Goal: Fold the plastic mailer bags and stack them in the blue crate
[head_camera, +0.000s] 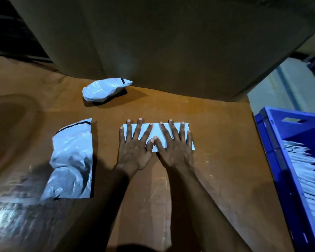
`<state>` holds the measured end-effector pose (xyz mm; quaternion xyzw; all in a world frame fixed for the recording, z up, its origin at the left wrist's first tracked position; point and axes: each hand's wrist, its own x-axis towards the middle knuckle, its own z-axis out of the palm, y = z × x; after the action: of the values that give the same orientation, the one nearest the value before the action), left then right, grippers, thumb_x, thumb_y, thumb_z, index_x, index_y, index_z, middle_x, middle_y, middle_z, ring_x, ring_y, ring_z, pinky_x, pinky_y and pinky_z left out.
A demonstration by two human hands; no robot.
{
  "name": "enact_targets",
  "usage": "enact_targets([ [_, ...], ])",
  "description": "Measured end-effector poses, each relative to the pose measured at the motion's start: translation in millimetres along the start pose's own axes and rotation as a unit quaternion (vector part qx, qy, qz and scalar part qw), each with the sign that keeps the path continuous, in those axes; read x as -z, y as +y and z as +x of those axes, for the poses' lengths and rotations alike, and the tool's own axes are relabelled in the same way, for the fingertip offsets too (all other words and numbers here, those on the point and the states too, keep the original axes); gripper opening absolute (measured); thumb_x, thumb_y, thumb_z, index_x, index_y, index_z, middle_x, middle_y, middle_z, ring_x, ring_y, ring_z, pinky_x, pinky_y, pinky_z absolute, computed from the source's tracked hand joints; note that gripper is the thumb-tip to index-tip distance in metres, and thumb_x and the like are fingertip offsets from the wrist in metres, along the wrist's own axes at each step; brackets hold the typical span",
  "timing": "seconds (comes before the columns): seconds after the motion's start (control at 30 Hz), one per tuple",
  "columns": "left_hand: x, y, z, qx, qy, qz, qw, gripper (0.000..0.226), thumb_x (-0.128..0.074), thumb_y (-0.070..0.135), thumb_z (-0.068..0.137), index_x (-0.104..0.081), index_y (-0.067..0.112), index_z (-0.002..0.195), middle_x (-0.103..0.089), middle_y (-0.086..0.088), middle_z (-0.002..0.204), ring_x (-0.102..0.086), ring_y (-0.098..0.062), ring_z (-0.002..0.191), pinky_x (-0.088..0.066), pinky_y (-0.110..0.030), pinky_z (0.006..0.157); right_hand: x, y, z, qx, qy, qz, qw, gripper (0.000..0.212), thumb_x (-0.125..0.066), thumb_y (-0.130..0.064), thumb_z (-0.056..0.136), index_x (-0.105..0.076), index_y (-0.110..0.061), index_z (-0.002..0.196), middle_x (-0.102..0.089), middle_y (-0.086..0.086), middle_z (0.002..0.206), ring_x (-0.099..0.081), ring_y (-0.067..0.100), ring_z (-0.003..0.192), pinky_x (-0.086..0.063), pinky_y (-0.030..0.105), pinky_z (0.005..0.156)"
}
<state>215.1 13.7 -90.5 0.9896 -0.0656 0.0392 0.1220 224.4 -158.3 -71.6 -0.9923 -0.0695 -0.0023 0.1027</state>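
Mailer bag (pixel 155 132), folded to a narrow white strip, lies flat on the tabletop (pixel 218 142) under our hands. The left hand (pixel 135 149) and right hand (pixel 175 149) both press it with fingers spread straight, gripping nothing. We judge the plastic thin, light, slick and springy, likely to unfold once released. We would pinch it at its two short ends, crease held closed, before carrying it to the blue crate (pixel 273 142) at our right.

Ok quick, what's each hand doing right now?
Left hand: open, fingers spread, pressing the folded mailer bag.
Right hand: open, pressing the same bag.
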Motion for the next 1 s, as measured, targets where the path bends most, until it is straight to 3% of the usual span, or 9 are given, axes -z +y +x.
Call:
enact_targets([
  [0.07, 3.3, -5.4, -3.7, 0.002, -0.009, -0.037, 0.999, 0.065, -0.019, 0.059, 0.106, -0.027, 0.029, 0.164, -0.006, -0.006, 0.174, 0.003, -0.034, 0.16, 0.002, -0.055, 0.128, 2.0, 0.5, -1.8, 0.016, 0.002, 0.051, 0.999, 0.065, -0.023, -0.067, 0.106, -0.023, -0.039, 0.164, -0.009, -0.009, 0.175, 0.01, 0.02, 0.161, 0.006, 0.05, 0.129],
  [0.13, 11.6, -5.6, -12.9, 0.018, 0.002, -0.083, 0.996, 0.062, -0.03, 0.053, 0.107, -0.038, 0.021, 0.159, -0.017, -0.011, 0.172, -0.006, -0.033, 0.16, -0.003, -0.049, 0.129, 4.3, 1.3, -7.9, 0.018, 0.035, 0.153, 0.987, 0.051, -0.044, -0.055, 0.106, -0.052, -0.034, 0.152, -0.033, -0.009, 0.168, -0.012, 0.016, 0.16, -0.003, 0.044, 0.13],
  [0.2, 18.5, 0.1, -28.9, 0.031, 0.065, -0.095, 0.993, 0.049, -0.043, 0.036, 0.104, -0.061, 0.01, 0.142, -0.046, -0.018, 0.157, -0.035, -0.038, 0.15, -0.028, -0.051, 0.124, 2.4, -6.4, -22.5, 0.024, 0.127, 0.179, 0.975, 0.029, -0.063, -0.032, 0.099, -0.075, -0.028, 0.125, -0.062, -0.005, 0.143, -0.047, 0.019, 0.142, -0.03, 0.041, 0.121],
  [0.27, 18.6, 4.4, -44.1, 0.045, 0.133, -0.097, 0.985, 0.041, -0.046, 0.028, 0.1, -0.074, 0.006, 0.121, -0.064, -0.018, 0.132, -0.057, -0.039, 0.127, -0.05, -0.051, 0.105, -2.8, -18.1, -38.0, 0.025, 0.183, 0.147, 0.972, 0.018, -0.071, -0.019, 0.091, -0.081, -0.025, 0.105, -0.071, -0.006, 0.118, -0.06, 0.02, 0.116, -0.044, 0.039, 0.099],
  [0.47, 9.9, 3.8, -57.7, 0.052, 0.152, -0.1, 0.982, 0.035, -0.047, 0.026, 0.099, -0.074, 0.01, 0.116, -0.067, -0.011, 0.12, -0.061, -0.034, 0.116, -0.051, -0.047, 0.095, 14.3, -24.2, -33.7, 0.041, 0.123, 0.114, 0.985, 0.016, -0.074, -0.017, 0.086, -0.082, -0.026, 0.096, -0.074, -0.004, 0.108, -0.063, 0.026, 0.105, -0.043, 0.036, 0.082],
  [0.6, 15.2, 4.2, -55.3, 0.057, 0.151, -0.096, 0.982, 0.038, -0.045, 0.03, 0.097, -0.074, 0.014, 0.115, -0.067, -0.008, 0.119, -0.059, -0.03, 0.115, -0.049, -0.044, 0.094, 22.1, -36.3, -11.7, 0.063, 0.057, 0.121, 0.989, 0.035, -0.059, -0.035, 0.095, -0.076, -0.03, 0.125, -0.065, -0.002, 0.141, -0.055, 0.025, 0.133, -0.038, 0.042, 0.109],
  [0.73, 12.2, 4.4, -60.7, 0.059, 0.156, -0.103, 0.981, 0.037, -0.045, 0.027, 0.099, -0.073, 0.013, 0.119, -0.067, -0.009, 0.124, -0.058, -0.029, 0.119, -0.05, -0.044, 0.097, 0.4, -37.4, -21.9, 0.081, -0.015, 0.082, 0.993, 0.051, -0.027, -0.048, 0.109, -0.039, -0.043, 0.158, -0.025, -0.013, 0.17, -0.007, 0.017, 0.161, -0.007, 0.043, 0.13],
  [0.87, 22.2, 8.8, -56.5, 0.068, 0.141, -0.097, 0.983, 0.039, -0.046, 0.024, 0.094, -0.074, 0.011, 0.117, -0.066, -0.01, 0.12, -0.058, -0.031, 0.116, -0.05, -0.046, 0.095, 29.2, -21.8, 3.5, 0.106, -0.151, 0.106, 0.977, 0.05, -0.04, -0.052, 0.109, -0.036, -0.046, 0.158, -0.016, -0.014, 0.173, 0.0, 0.016, 0.161, -0.004, 0.043, 0.129],
  [1.0, 36.1, 16.0, -38.4, 0.068, 0.132, -0.077, 0.986, 0.033, -0.054, 0.018, 0.091, -0.074, 0.01, 0.117, -0.068, -0.012, 0.119, -0.057, -0.033, 0.115, -0.045, -0.047, 0.098, 43.5, 5.8, 15.5, 0.052, -0.017, 0.123, 0.991, 0.06, -0.031, -0.057, 0.105, -0.043, -0.033, 0.158, -0.024, -0.004, 0.171, -0.011, 0.022, 0.161, -0.004, 0.043, 0.128],
])
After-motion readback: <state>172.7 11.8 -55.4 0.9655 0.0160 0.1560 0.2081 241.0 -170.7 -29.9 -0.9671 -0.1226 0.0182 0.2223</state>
